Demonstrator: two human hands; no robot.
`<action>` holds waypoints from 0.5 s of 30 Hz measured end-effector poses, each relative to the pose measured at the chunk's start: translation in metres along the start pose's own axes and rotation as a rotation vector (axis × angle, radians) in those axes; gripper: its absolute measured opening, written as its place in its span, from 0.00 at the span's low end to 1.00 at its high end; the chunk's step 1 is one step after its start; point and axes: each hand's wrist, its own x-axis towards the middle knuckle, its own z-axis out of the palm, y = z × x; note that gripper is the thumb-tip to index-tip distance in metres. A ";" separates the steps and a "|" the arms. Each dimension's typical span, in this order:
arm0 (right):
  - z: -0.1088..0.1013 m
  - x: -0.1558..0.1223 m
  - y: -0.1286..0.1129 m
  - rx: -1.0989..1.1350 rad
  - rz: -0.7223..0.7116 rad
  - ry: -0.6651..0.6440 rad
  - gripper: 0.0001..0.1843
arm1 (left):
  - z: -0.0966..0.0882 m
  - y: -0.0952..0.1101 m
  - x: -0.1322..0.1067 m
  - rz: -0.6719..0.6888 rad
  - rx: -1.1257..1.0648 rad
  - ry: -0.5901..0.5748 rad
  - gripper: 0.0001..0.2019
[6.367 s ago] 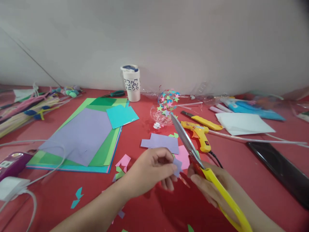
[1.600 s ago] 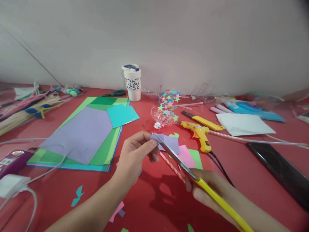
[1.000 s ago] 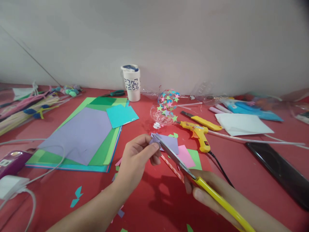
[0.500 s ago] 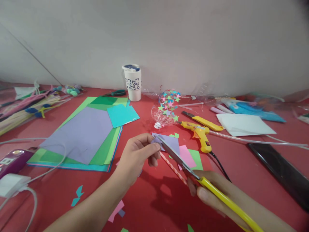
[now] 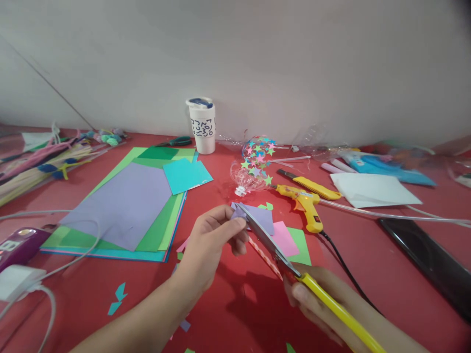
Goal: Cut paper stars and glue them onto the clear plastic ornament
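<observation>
Between thumb and fingers, my left hand (image 5: 217,235) pinches a small piece of purple paper (image 5: 238,213). My right hand (image 5: 312,294) grips yellow-handled scissors (image 5: 268,240), whose blades point up and left and reach the edge of that piece. Behind the blade tips lies a larger purple paper piece (image 5: 263,218), with a pink paper piece (image 5: 284,239) and a green one (image 5: 300,247) beside it. A red-and-white striped straw (image 5: 265,257) rests under the scissors. Just beyond stands a clear plastic form covered with colourful paper stars (image 5: 255,162).
A yellow glue gun (image 5: 303,201) and a yellow cutter (image 5: 316,188) lie to the right, near a black phone (image 5: 423,264). Stacked coloured sheets (image 5: 128,206) cover the left. A white cup (image 5: 203,127) stands at the wall. Cyan scraps (image 5: 118,299) lie at front left.
The scissors and my right hand have shifted slightly left and down, and the blades look closer together. My left hand has moved a little to the right with the purple piece.
</observation>
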 end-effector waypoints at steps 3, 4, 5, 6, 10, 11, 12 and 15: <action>0.001 0.001 0.000 -0.019 -0.001 0.008 0.32 | 0.001 0.000 0.000 -0.011 -0.012 0.000 0.10; 0.001 0.001 0.000 -0.028 0.000 0.007 0.32 | 0.001 -0.001 0.000 -0.012 -0.015 -0.002 0.09; 0.002 0.001 -0.001 -0.035 0.001 0.004 0.32 | 0.001 -0.001 0.000 -0.013 -0.016 -0.006 0.09; 0.001 0.001 -0.001 -0.039 0.004 0.002 0.32 | 0.001 -0.001 0.001 -0.013 -0.018 -0.008 0.09; 0.002 0.000 -0.003 -0.045 0.020 0.007 0.33 | 0.000 -0.001 0.001 -0.006 -0.020 -0.006 0.08; 0.002 0.001 -0.003 -0.046 0.021 0.010 0.33 | 0.000 -0.001 0.001 -0.004 -0.018 -0.004 0.08; 0.002 0.001 -0.002 -0.047 0.021 0.012 0.33 | 0.001 -0.001 0.001 -0.004 -0.016 -0.001 0.08; 0.001 0.004 0.003 -0.056 0.005 0.017 0.33 | 0.001 0.000 0.001 -0.005 -0.017 0.005 0.08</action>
